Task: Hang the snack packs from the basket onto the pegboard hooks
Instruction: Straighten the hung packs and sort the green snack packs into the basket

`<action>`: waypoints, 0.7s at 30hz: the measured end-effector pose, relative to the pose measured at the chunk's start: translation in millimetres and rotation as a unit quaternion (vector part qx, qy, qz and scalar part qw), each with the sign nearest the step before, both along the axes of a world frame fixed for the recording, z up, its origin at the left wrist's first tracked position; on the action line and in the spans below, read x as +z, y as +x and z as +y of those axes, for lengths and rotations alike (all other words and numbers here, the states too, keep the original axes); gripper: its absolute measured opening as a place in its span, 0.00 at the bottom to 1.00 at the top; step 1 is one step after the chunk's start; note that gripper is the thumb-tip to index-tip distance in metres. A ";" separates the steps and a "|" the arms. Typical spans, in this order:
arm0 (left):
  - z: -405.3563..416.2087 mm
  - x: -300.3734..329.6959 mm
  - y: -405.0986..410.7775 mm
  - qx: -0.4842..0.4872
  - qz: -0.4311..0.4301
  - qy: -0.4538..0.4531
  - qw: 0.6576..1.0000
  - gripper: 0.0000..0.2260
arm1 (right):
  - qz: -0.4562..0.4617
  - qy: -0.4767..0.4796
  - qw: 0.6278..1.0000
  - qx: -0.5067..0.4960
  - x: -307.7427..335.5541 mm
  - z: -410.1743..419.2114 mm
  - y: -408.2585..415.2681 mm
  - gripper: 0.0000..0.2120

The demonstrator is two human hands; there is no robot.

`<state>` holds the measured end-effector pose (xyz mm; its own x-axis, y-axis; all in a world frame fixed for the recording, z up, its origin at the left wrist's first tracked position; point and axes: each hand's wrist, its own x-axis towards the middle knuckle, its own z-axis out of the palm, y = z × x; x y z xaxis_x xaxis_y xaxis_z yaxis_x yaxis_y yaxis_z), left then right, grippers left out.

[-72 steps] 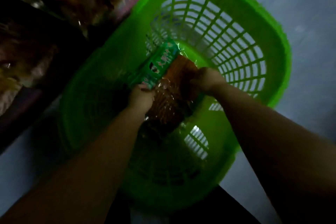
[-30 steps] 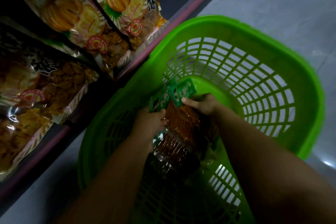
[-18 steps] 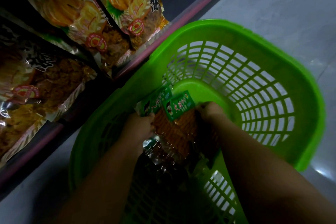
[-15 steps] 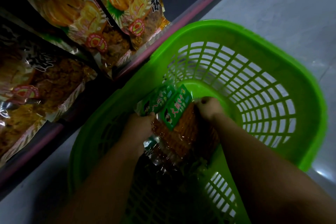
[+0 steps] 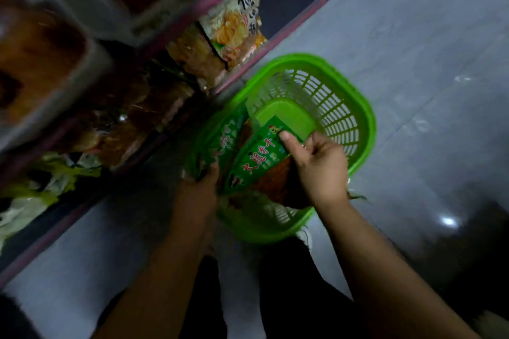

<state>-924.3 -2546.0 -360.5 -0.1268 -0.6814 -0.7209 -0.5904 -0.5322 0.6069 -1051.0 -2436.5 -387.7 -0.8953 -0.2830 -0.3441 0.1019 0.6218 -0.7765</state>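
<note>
At 1 o'clock from the hands in the head view, the basket (image 5: 355, 107) stands on the floor (image 5: 413, 36), its rim just beside the shelf (image 5: 242, 63) at 11 o'clock. The right hand (image 5: 316, 165) pinches the green header of one pack (image 5: 259, 154) between thumb and curled fingers. The left hand (image 5: 201, 187) grips a second pack (image 5: 224, 137) at 9 o'clock from the first, fingers wrapped round its lower end. Both packs are over the basket's near half; the frame is blurred, so whether more packs lie beneath cannot be told. No pegboard or hooks are visible, and nothing is seen hung. Judged progress: early, with carrying and hanging both left. Compared with the frame 0.5 s ago, the basket appears smaller and lower in view, more shelf is visible, and the packs sit higher and further apart.
</note>
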 end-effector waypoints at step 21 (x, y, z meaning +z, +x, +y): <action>-112.0 535.5 182.8 0.171 0.255 -0.412 0.858 0.12 | 0.053 -0.354 0.868 0.345 550.1 -171.5 120.1 0.23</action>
